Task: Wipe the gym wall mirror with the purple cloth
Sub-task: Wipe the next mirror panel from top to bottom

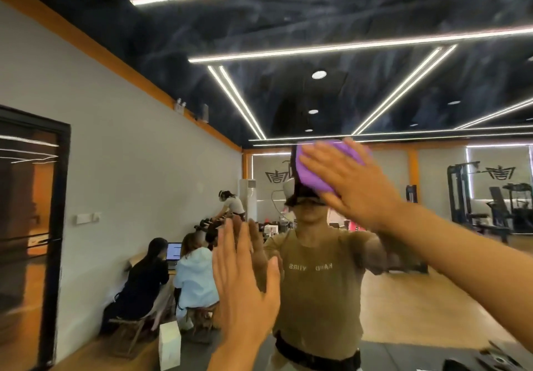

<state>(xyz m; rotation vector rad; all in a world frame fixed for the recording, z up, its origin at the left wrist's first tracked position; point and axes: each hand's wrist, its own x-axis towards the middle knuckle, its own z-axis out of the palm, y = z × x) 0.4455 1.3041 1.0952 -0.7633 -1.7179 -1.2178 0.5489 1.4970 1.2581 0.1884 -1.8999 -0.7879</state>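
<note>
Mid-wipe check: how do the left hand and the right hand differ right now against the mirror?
The right hand presses the purple cloth on the mirror; the left hand holds nothing. The right hand sits higher, at the level of the reflected head; the left hand is lower, at chest level. The right hand's fingers point up-left, the left hand's straight up. Both have flat, straight fingers.

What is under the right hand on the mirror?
The purple cloth lies under the right hand, pressed flat on the mirror. Its left and top parts show; the part beneath the palm and the glass behind it are covered.
</note>
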